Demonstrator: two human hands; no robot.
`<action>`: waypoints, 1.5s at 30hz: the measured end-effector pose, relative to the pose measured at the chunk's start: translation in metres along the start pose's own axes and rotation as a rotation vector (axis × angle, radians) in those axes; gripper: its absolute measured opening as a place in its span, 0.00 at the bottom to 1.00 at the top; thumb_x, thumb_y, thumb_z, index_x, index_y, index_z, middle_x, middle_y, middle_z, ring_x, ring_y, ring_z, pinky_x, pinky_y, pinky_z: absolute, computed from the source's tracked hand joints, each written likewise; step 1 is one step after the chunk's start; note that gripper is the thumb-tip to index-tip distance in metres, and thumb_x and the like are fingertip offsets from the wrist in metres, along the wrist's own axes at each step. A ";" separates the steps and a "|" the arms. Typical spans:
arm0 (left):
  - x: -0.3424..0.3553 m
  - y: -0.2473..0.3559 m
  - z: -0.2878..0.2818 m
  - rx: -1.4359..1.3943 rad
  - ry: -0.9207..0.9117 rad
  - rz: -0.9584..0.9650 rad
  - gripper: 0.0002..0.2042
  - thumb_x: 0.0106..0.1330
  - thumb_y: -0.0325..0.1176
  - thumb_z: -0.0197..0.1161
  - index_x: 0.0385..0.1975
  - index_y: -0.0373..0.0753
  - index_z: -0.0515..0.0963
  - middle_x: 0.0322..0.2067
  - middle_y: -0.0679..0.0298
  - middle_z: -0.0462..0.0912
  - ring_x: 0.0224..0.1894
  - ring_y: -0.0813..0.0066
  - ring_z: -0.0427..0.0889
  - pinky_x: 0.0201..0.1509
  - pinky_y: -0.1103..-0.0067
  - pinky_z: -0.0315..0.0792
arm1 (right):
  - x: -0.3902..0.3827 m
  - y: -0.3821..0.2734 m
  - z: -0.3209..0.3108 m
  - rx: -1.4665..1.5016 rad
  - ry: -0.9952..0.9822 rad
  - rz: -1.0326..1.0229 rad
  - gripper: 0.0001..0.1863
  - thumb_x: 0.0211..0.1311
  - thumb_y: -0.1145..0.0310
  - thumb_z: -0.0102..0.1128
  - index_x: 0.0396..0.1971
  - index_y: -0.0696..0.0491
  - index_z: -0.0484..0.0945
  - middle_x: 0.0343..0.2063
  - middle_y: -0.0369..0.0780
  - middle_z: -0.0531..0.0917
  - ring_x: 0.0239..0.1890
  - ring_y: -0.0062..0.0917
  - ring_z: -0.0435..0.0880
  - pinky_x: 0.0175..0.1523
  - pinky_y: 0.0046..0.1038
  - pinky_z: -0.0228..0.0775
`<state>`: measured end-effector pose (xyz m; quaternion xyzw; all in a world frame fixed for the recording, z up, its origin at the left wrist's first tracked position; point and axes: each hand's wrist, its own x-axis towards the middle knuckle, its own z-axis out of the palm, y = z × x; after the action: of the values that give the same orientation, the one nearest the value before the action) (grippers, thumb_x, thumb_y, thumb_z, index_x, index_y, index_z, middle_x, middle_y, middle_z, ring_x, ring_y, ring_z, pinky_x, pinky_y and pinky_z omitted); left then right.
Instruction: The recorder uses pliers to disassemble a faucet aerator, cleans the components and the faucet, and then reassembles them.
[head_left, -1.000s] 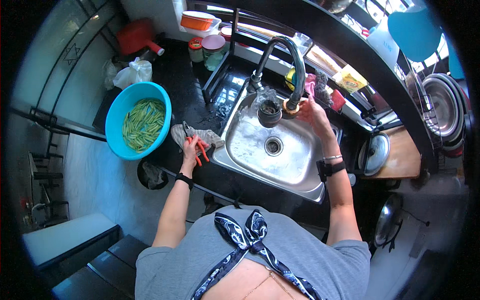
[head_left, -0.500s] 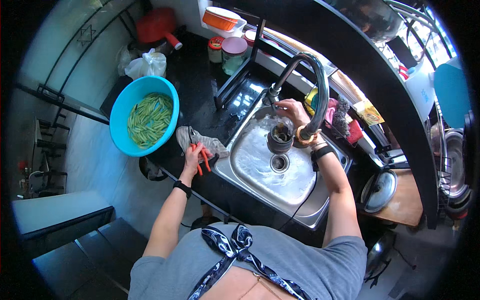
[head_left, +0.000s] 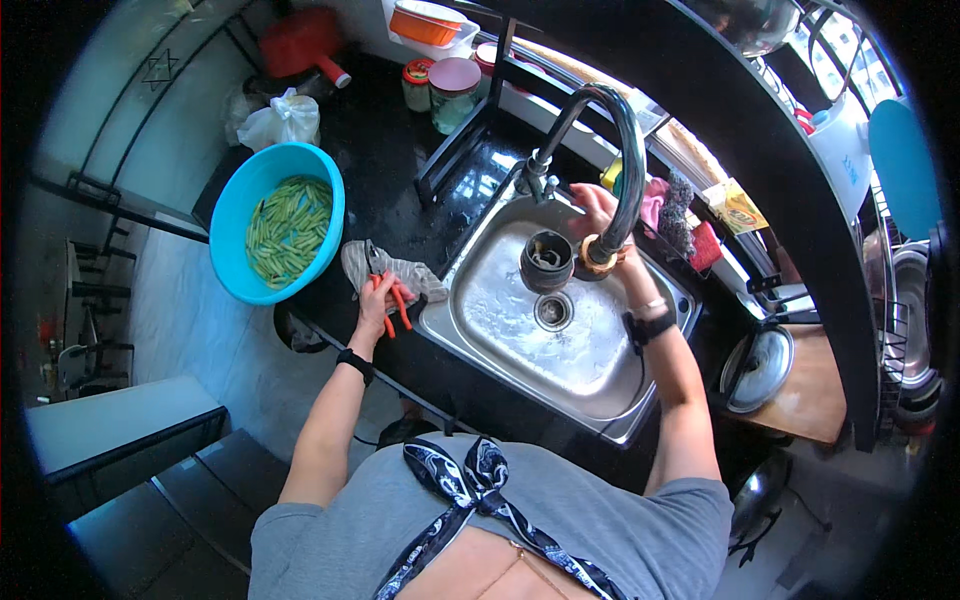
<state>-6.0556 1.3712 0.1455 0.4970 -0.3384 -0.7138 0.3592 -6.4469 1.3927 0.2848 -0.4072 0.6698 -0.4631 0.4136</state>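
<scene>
My left hand (head_left: 373, 302) is closed around red-handled pliers (head_left: 399, 308) at the counter's front edge. Their dark jaws point away from me, over a crumpled grey cloth or bag (head_left: 415, 279). Beyond the curved metal faucet (head_left: 632, 150), my right hand (head_left: 596, 206) is raised with its fingers apart, near the tap handle (head_left: 546, 187) and holding nothing visible; the spout crosses in front of that wrist. Below it, in the steel sink (head_left: 497, 355), stands a dark round cup (head_left: 547, 262) with something pale inside that I cannot make out. It sits just behind the drain (head_left: 553, 312).
A blue basin (head_left: 222, 245) of green pods stands on the left, beside a white plastic bag (head_left: 283, 120). Lidded jars (head_left: 455, 98) line the back. Sponges and scrubbers (head_left: 705, 247) sit behind the sink. A pot lid (head_left: 762, 370) lies on a wooden board (head_left: 812, 395) at right.
Water that ran over the cup no longer shows. My right hand has come away from the tap handle, toward the right, and its fingers have spread. The left hand keeps hold of the pliers.
</scene>
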 end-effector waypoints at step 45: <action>-0.001 0.008 0.006 0.036 -0.046 -0.021 0.13 0.63 0.41 0.49 0.26 0.37 0.69 0.21 0.58 0.77 0.26 0.68 0.80 0.34 0.77 0.75 | -0.094 -0.045 -0.068 0.192 -0.525 0.389 0.14 0.56 0.64 0.55 0.41 0.52 0.67 0.25 0.30 0.68 0.25 0.10 0.67 0.28 0.12 0.64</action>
<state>-6.0593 1.3690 0.1539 0.4902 -0.3540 -0.7227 0.3349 -6.4718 1.4889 0.3599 -0.3362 0.5590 -0.3159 0.6890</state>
